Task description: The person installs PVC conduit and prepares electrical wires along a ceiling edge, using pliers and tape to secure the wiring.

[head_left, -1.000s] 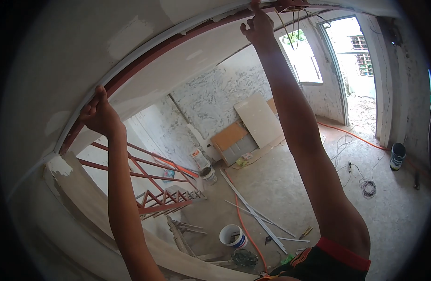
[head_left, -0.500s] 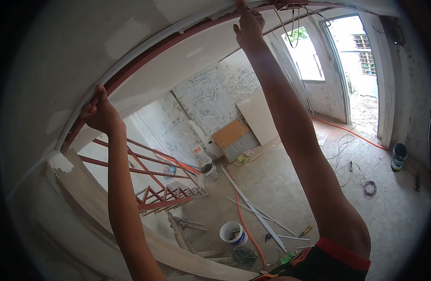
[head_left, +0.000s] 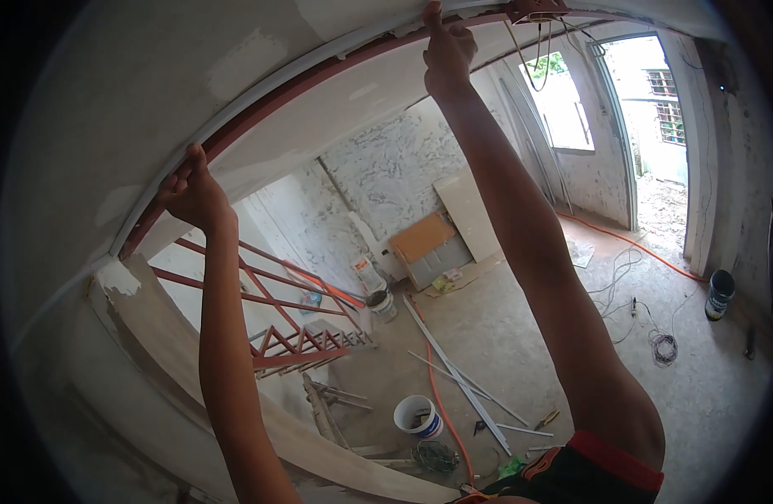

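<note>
A long pale strip (head_left: pixel 273 77) runs along the upper edge of a red metal beam (head_left: pixel 277 99), where it meets the ceiling. My left hand (head_left: pixel 200 195) grips near the lower left end, thumb up against the strip and fingers curled in at the beam. Farther along, my right hand (head_left: pixel 450 57) holds at the top of the view, its thumb raised onto the strip and its other fingers folded. Both arms are stretched up. Beyond my right hand, a red metal box (head_left: pixel 537 10) with hanging wires sits on the beam.
Below are a red steel truss frame (head_left: pixel 298 361), a white bucket (head_left: pixel 432 428) and loose white strips (head_left: pixel 466 388). Pliers (head_left: pixel 547 419), an orange cord (head_left: pixel 443 412) and coiled wire (head_left: pixel 663 349) lie on the floor. A dark can (head_left: pixel 720 296) stands near the doorway (head_left: pixel 659 160).
The view has shifted slightly, so the room appears a little farther right. Both hands keep about the same hold along the strip and beam.
</note>
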`<state>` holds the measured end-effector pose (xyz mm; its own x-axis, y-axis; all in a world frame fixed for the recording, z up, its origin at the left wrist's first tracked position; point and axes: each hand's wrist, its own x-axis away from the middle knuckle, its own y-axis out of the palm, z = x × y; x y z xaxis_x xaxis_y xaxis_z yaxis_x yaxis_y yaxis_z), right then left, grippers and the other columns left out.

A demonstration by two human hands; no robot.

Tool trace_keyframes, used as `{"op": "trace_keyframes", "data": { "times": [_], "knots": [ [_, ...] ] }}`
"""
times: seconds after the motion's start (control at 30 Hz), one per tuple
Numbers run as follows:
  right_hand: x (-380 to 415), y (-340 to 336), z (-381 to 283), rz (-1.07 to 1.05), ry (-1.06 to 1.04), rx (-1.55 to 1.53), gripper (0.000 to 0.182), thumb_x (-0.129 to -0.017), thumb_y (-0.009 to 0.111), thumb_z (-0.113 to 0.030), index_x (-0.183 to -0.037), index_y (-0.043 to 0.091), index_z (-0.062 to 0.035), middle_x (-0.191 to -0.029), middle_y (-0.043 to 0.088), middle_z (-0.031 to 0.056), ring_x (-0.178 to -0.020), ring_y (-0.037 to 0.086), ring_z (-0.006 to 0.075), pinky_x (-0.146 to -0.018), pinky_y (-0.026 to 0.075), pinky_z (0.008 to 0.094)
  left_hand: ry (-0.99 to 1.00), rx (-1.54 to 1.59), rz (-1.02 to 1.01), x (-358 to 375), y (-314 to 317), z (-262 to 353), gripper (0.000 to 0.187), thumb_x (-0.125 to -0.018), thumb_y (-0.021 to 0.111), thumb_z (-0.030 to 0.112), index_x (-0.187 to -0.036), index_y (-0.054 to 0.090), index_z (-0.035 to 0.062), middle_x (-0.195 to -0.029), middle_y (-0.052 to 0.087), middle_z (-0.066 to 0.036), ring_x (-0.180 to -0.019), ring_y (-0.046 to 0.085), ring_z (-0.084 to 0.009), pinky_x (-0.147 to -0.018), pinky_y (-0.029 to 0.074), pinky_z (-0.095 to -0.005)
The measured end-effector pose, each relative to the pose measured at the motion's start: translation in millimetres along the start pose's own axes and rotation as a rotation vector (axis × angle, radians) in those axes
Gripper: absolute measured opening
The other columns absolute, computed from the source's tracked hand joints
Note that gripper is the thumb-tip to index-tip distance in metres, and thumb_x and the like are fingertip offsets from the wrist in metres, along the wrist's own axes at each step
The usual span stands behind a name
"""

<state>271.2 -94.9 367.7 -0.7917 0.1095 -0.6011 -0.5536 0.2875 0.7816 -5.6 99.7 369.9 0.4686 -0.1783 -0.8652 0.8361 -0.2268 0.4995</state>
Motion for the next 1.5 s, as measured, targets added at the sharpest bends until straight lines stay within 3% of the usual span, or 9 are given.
{"op": "trace_keyframes", "data": {
  "times": [0.07, 0.5, 0.6, 0.7, 0.8, 0.9, 1.03, 1.17, 1.5],
  "knots": [
    [-6, -3, 14, -0.075, 0.053, -0.216, 0.057, -0.077, 0.074, -0.047, -0.111, 0.05, -0.0074, -0.09, 0.047, -0.0014, -0.08, 0.041, 0.0108, -0.078, 0.038, 0.0383, -0.017, 0.012, -0.045, 0, -4, 3, 0.065, -0.071, 0.083, 0.031, -0.103, 0.044, -0.0108, -0.092, 0.062, -0.018, -0.09, 0.063, -0.0208, -0.086, 0.052, -0.0292],
    [11, 7, 19, -0.108, 0.058, -0.21, 0.054, -0.076, 0.075, -0.047, -0.096, 0.047, -0.0052, -0.077, 0.045, -0.0013, -0.065, 0.04, 0.0091, -0.06, 0.038, 0.0275, -0.039, 0.032, 0.001, 4, 0, 12, 0.063, -0.072, 0.082, 0.023, -0.106, 0.038, -0.0082, -0.088, 0.064, -0.019, -0.088, 0.065, -0.0204, -0.084, 0.051, -0.0306],
    [36, 9, 7, -0.166, -0.014, -0.021, 0.075, -0.08, 0.069, -0.052, -0.119, 0.039, 0.0048, -0.11, 0.043, 0.0148, -0.104, 0.044, 0.0227, -0.094, 0.035, 0.0391, -0.029, 0.024, -0.001, 6, -1, 17, 0.061, -0.073, 0.082, 0.022, -0.104, 0.039, -0.0079, -0.088, 0.065, -0.018, -0.085, 0.065, -0.0195, -0.083, 0.052, -0.0299],
    [28, 17, 18, -0.1, 0.0, 0.115, 0.074, -0.081, 0.068, -0.051, -0.12, 0.037, 0.0024, -0.116, 0.042, 0.0148, -0.111, 0.042, 0.0239, -0.093, 0.036, 0.0395, -0.012, 0.061, -0.036, 2, -1, 12, 0.06, -0.072, 0.082, 0.021, -0.103, 0.039, -0.0073, -0.086, 0.065, -0.017, -0.083, 0.066, -0.0187, -0.082, 0.052, -0.0287],
    [23, 24, 28, 0.091, -0.172, 0.21, 0.063, -0.08, 0.071, -0.047, -0.109, 0.047, 0.0033, -0.109, 0.049, 0.0146, -0.101, 0.047, 0.021, -0.082, 0.041, 0.0375, 0.026, 0.104, 0.011, 1, 0, 4, 0.06, -0.071, 0.083, 0.02, -0.104, 0.039, -0.0073, -0.087, 0.065, -0.017, -0.082, 0.066, -0.0182, -0.079, 0.053, -0.0274],
    [25, 28, 30, 0.007, -0.112, -0.018, 0.058, -0.078, 0.074, -0.047, -0.102, 0.048, -0.0019, -0.079, 0.047, 0.0001, -0.065, 0.042, 0.0089, -0.059, 0.039, 0.0252, 0.071, 0.186, -0.033, -1, 1, 1, 0.06, -0.071, 0.083, 0.018, -0.104, 0.039, -0.0067, -0.088, 0.063, -0.017, -0.082, 0.065, -0.0184, -0.077, 0.054, -0.0266],
    [51, 41, 52, -0.176, -0.152, 0.103, 0.068, -0.074, 0.077, -0.047, -0.108, 0.045, 0.0026, -0.087, 0.051, 0.0056, -0.076, 0.049, 0.0117, -0.066, 0.043, 0.0267, 0.013, 0.175, -0.008, 2, -2, 3, 0.057, -0.072, 0.082, 0.014, -0.101, 0.035, -0.0021, -0.086, 0.061, -0.015, -0.082, 0.064, -0.0194, -0.075, 0.054, -0.0269],
    [72, 69, 60, 0.005, -0.272, 0.182, 0.077, -0.067, 0.082, -0.047, -0.106, 0.042, 0.0059, -0.105, 0.047, 0.0119, -0.095, 0.048, 0.0199, -0.086, 0.041, 0.0331, 0.001, 0.246, -0.012, 5, 2, 10, 0.058, -0.071, 0.082, 0.013, -0.099, 0.033, -0.0002, -0.084, 0.061, -0.016, -0.081, 0.064, -0.0199, -0.074, 0.054, -0.0276],
    [85, 75, 65, -0.09, -0.2, 0.073, 0.042, -0.079, 0.076, -0.037, -0.08, 0.056, 0.0, -0.062, 0.053, 0.0011, -0.05, 0.048, 0.0095, -0.055, 0.045, 0.0241, 0.078, 0.452, 0.016, 0, 3, -7, 0.06, -0.068, 0.084, 0.008, -0.098, 0.032, 0.0013, -0.094, 0.057, -0.017, -0.082, 0.065, -0.024, -0.075, 0.056, -0.0298]
  ]
}}
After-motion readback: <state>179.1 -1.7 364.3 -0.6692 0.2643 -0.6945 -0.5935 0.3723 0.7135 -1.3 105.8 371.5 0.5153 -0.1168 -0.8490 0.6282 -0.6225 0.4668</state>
